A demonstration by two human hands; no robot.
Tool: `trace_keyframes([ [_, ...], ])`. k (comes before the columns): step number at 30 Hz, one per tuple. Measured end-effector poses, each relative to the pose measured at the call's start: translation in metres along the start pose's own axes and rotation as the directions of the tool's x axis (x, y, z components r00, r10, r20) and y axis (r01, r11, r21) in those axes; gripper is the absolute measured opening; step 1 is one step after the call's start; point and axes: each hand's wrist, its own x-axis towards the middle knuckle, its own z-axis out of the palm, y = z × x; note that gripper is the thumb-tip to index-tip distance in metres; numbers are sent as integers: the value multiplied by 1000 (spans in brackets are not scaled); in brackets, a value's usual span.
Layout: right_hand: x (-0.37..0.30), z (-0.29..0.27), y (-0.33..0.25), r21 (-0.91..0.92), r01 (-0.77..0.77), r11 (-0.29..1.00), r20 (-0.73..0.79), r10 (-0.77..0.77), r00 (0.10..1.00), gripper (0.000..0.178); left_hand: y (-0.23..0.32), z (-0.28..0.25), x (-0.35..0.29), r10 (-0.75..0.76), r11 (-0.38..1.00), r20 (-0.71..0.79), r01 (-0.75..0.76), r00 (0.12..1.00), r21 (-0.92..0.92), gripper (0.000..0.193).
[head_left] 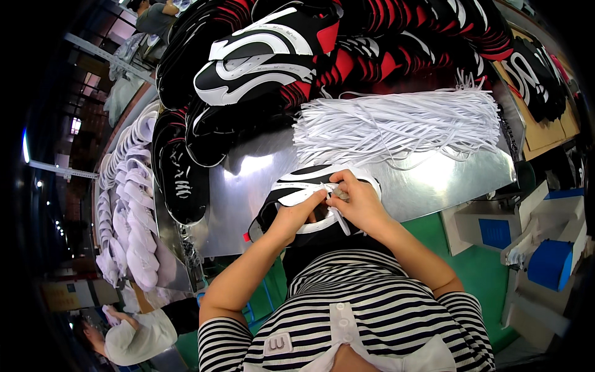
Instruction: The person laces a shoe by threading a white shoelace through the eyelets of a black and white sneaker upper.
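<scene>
A black and white shoe upper with a small red tab at its heel lies at the near edge of the metal table, in front of my body. My left hand is closed on the upper, its thumb on top by the eyelets and other fingers down in the opening. A white shoelace runs through the upper, and one end hangs loose over the near side. Fingertips of my right hand pinch the lace close to my left thumb. A pale covering shows on one right finger.
A thick bundle of white laces lies beyond the upper on the metal table. Stacked black, white and red uppers line the back and left. White uppers fill a left-hand surface. Other people work at lower left and upper left.
</scene>
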Motion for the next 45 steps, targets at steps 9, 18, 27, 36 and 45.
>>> trace_keyframes([
  [9,-8,-20,-6,-145,189,971,-34,-196,980,14,-6,0,-3,126,987,3,-126,992,100,21],
  [18,0,-31,-17,-294,228,928,118,-201,972,14,-10,-4,-5,149,989,53,-150,987,9,22],
  [27,-1,-16,-8,-136,129,982,53,-123,991,15,-18,-8,-9,247,965,48,-251,968,83,37],
  [36,1,0,-27,-397,297,868,208,-230,951,33,-101,-24,24,536,796,44,-522,843,305,30],
  [45,18,-50,-35,-431,293,853,395,-113,912,23,-18,-12,-12,165,965,221,-203,961,165,39],
])
